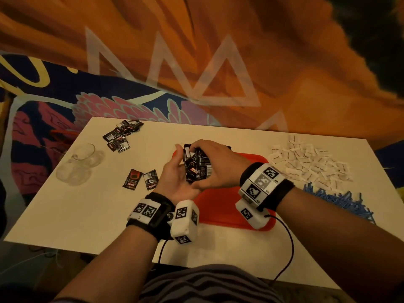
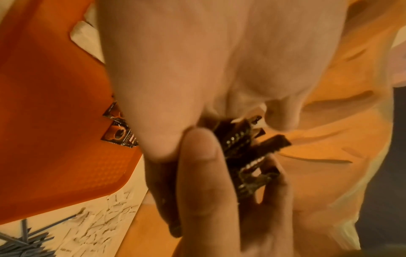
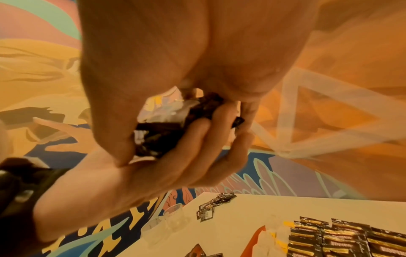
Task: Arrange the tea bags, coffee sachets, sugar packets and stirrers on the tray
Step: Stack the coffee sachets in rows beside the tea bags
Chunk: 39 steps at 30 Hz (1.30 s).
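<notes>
Two clear plastic cups (image 1: 80,162) lie on the white desk (image 1: 87,215) near its left edge. Beyond the desk hangs an orange cloth (image 1: 284,62) with pale triangles, over a patterned blue-and-pink fabric (image 1: 43,106).

the table (image 1: 218,248) was seen from above by the head camera, looking forward and down. the sachet bundle (image 2: 243,147) was seen very close by both wrist cameras.

I see glossy foil coffee sachets (image 1: 197,166), a smooth red plastic tray (image 1: 220,215), matt white paper packets (image 1: 310,162), clear plastic cups (image 1: 84,154).
</notes>
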Each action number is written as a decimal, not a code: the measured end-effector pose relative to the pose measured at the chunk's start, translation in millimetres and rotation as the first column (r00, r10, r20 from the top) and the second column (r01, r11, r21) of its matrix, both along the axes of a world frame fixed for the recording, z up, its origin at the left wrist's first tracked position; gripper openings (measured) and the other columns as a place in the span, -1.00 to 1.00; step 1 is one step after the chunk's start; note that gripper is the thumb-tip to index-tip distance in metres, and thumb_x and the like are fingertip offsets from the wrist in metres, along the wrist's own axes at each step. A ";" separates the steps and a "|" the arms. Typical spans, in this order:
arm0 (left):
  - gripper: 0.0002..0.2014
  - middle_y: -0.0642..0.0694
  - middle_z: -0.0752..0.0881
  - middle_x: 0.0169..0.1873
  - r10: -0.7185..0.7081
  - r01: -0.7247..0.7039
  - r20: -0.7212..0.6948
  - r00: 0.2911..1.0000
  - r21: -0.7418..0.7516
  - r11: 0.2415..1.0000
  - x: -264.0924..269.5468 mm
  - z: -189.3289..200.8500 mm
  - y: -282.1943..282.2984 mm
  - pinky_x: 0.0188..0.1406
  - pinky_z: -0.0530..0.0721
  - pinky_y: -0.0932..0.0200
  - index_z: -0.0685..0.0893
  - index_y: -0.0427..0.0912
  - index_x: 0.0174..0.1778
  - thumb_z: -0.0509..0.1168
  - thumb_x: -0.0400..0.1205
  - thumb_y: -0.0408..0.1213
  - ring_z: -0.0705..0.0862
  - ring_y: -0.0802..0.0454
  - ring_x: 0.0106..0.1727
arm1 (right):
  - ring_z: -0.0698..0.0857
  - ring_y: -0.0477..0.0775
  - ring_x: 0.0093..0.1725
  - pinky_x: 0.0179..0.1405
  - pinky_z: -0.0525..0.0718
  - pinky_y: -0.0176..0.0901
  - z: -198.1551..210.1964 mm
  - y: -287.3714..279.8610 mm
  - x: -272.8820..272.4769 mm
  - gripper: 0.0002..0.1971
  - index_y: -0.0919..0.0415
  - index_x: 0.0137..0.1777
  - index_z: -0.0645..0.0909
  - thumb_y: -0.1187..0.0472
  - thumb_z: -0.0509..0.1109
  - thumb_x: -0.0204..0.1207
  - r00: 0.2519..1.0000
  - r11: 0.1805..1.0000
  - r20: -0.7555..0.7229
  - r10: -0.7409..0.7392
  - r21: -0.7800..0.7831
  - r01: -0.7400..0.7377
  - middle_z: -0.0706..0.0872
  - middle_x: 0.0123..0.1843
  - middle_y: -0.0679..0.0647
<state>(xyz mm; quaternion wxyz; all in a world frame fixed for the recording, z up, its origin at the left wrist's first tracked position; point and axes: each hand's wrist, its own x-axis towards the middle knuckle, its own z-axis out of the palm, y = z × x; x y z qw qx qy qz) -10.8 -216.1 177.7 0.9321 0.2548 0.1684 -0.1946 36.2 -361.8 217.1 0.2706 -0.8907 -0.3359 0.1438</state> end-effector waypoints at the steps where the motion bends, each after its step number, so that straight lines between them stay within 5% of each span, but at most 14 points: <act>1: -0.37 -0.29 0.77 0.14 -0.005 0.005 -0.005 1.000 0.019 1.000 2.7 1.1 1.7 0.17 0.77 -0.04 0.81 -0.29 0.14 0.14 0.68 0.23 0.79 -0.19 0.15 | 0.53 -0.03 0.29 0.35 0.55 -0.02 0.0 2.8 0.9 -0.10 0.01 0.50 0.31 -0.08 0.68 0.21 1.000 1.000 0.000 0.011 0.027 -0.011 0.54 0.37 -0.01; 6: -0.74 -0.17 0.81 -0.18 -0.131 0.133 -0.025 0.991 0.136 0.982 11.4 3.5 10.4 -0.26 0.81 0.09 0.72 -0.19 0.09 0.26 0.63 -0.12 0.83 -0.04 -0.18 | 0.27 0.04 0.59 0.55 0.30 -0.03 -2.0 18.5 5.8 0.09 -0.21 0.64 0.12 -0.21 0.67 0.17 1.000 0.999 0.002 0.010 0.052 -0.010 0.30 0.62 0.05; 8: -0.67 -0.16 0.82 -0.14 -0.139 0.140 -0.014 0.990 0.164 0.976 14.0 1.8 16.9 -0.20 0.83 0.02 0.70 -0.13 0.12 0.27 0.56 -0.02 0.83 -0.06 -0.14 | 0.34 0.01 0.56 0.57 0.34 -0.03 0.0 24.8 6.5 0.02 -0.19 0.58 0.23 -0.22 0.68 0.14 0.999 0.996 -0.005 -0.040 0.086 0.040 0.34 0.60 0.04; 11: -0.42 -0.21 0.81 0.03 -0.115 0.113 0.009 0.993 0.123 0.986 19.5 3.9 22.9 -0.05 0.83 -0.05 0.71 -0.14 0.21 0.23 0.48 0.24 0.83 -0.12 0.02 | 0.62 -0.06 0.23 0.30 0.62 -0.07 3.5 29.3 8.9 0.01 -0.19 0.57 0.23 -0.13 0.71 0.15 0.996 0.984 -0.049 -0.080 0.155 0.087 0.63 0.32 -0.05; 15: -0.42 -0.20 0.83 -0.01 -0.168 0.159 0.045 0.985 0.164 0.974 25.9 6.7 23.0 -0.22 0.81 0.13 0.67 -0.17 0.24 0.16 0.53 0.21 0.84 -0.04 -0.02 | 0.49 -0.04 0.40 0.44 0.47 -0.08 -1.1 34.3 12.9 0.03 -0.17 0.58 0.24 -0.18 0.71 0.12 0.999 0.997 -0.043 0.007 0.083 -0.003 0.52 0.43 -0.02; 18: -0.32 -0.20 0.81 -0.04 -0.168 0.162 0.029 0.985 0.161 0.974 27.2 2.8 25.3 -0.20 0.82 0.07 0.68 -0.16 0.22 0.16 0.46 0.34 0.83 -0.07 -0.04 | 0.53 -0.04 0.32 0.40 0.53 0.03 -2.3 36.3 15.4 -0.01 -0.07 0.53 0.35 -0.20 0.72 0.10 0.998 0.999 -0.044 -0.035 0.032 0.036 0.57 0.36 -0.04; 23: -0.43 -0.26 0.78 0.09 -0.152 0.149 0.018 0.988 0.106 0.983 26.4 -1.2 30.4 -0.08 0.83 0.03 0.64 -0.22 0.34 0.30 0.54 0.11 0.83 -0.11 0.04 | 0.47 0.03 0.41 0.42 0.50 0.01 -6.7 37.0 13.7 0.18 -0.22 0.61 0.08 -0.20 0.73 0.04 0.996 1.000 -0.082 -0.018 0.005 0.018 0.53 0.43 0.01; 26: -0.22 -0.32 0.73 0.24 -0.151 0.150 0.019 0.988 0.070 0.986 25.8 -5.6 37.8 0.12 0.80 -0.09 0.64 -0.27 0.43 0.61 0.35 0.09 0.78 -0.20 0.19 | 0.51 0.07 0.34 0.34 0.58 0.11 -9.4 37.8 13.3 0.18 -0.26 0.62 0.01 -0.16 0.70 0.06 0.996 0.998 -0.062 -0.060 0.017 0.062 0.56 0.36 0.07; 28: -0.25 -0.34 0.77 0.14 -0.166 0.164 0.031 0.986 0.058 0.985 26.2 -7.7 39.0 0.03 0.82 -0.11 0.74 -0.30 0.27 0.76 0.18 -0.09 0.81 -0.22 0.09 | 0.51 0.10 0.37 0.36 0.56 0.10 -12.3 38.4 14.0 0.22 -0.27 0.62 -0.03 -0.22 0.69 0.05 0.997 0.999 -0.052 -0.051 -0.005 0.051 0.54 0.41 0.08; 30: -0.31 -0.32 0.79 0.05 -0.172 0.170 0.022 0.985 0.066 0.983 27.0 -9.9 37.8 -0.12 0.84 -0.05 0.70 -0.31 0.29 0.70 0.27 -0.12 0.83 -0.20 -0.01 | 0.54 0.11 0.36 0.35 0.58 0.11 -16.1 39.6 15.1 0.24 -0.29 0.62 -0.05 -0.26 0.68 0.02 0.995 0.997 -0.076 -0.072 -0.017 0.071 0.55 0.42 0.07; 33: -0.30 -0.30 0.78 0.09 -0.163 0.162 0.013 0.987 0.046 0.986 29.3 -12.8 38.0 -0.08 0.83 -0.05 0.68 -0.28 0.35 0.66 0.33 -0.08 0.82 -0.19 0.04 | 0.60 0.10 0.30 0.29 0.63 0.13 -19.2 41.6 16.4 0.23 -0.29 0.62 -0.07 -0.29 0.63 0.01 0.995 0.997 -0.072 -0.076 -0.040 0.073 0.60 0.37 0.06; 36: -0.72 -0.24 0.82 0.00 -0.199 0.197 0.043 0.979 0.047 0.979 30.9 -8.7 38.6 -0.09 0.84 -0.04 0.85 -0.21 0.10 0.49 0.48 -0.26 0.84 -0.13 -0.06 | 0.31 0.14 0.57 0.52 0.41 0.17 -21.6 40.5 14.6 0.31 -0.28 0.65 -0.16 -0.32 0.67 0.04 0.997 0.993 -0.030 -0.068 -0.101 0.065 0.33 0.62 0.04; 39: -0.72 -0.23 0.81 -0.09 -0.205 0.200 0.044 0.978 0.103 0.974 36.6 -9.2 41.5 -0.18 0.83 0.00 0.73 -0.17 0.18 0.27 0.57 -0.36 0.83 -0.11 -0.14 | 0.22 0.03 0.61 0.57 0.27 0.01 -22.8 37.1 14.6 0.36 -0.24 0.68 -0.16 -0.32 0.70 0.01 0.989 0.995 -0.104 -0.103 -0.012 0.102 0.26 0.62 -0.07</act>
